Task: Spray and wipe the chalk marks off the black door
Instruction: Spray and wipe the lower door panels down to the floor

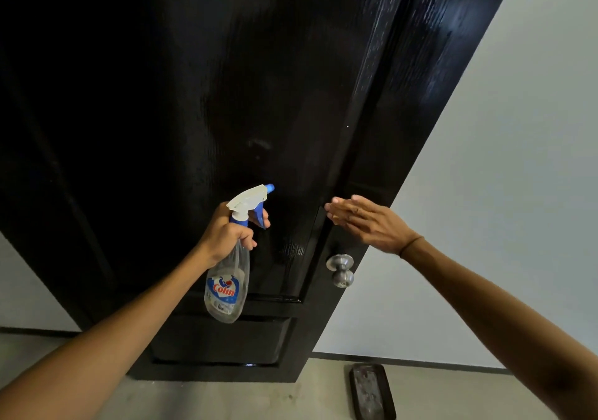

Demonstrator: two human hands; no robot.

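Observation:
The black panelled door (200, 96) fills most of the view. A faint pale smudge of chalk (259, 144) shows on its middle panel. My left hand (228, 233) grips the neck of a clear spray bottle (228, 285) with a white and blue trigger head; its nozzle points at the door below the smudge, and a finger lies on the trigger. My right hand (364, 220) is held with straight fingers, their tips at the door's right stile just above the silver knob (340, 269). No cloth is in view.
A white wall (504, 193) stands to the right of the door and another strip to the left. The floor (246, 397) below is grey concrete. A dark flat tray-like object (372, 390) lies on the floor near the door's lower right corner.

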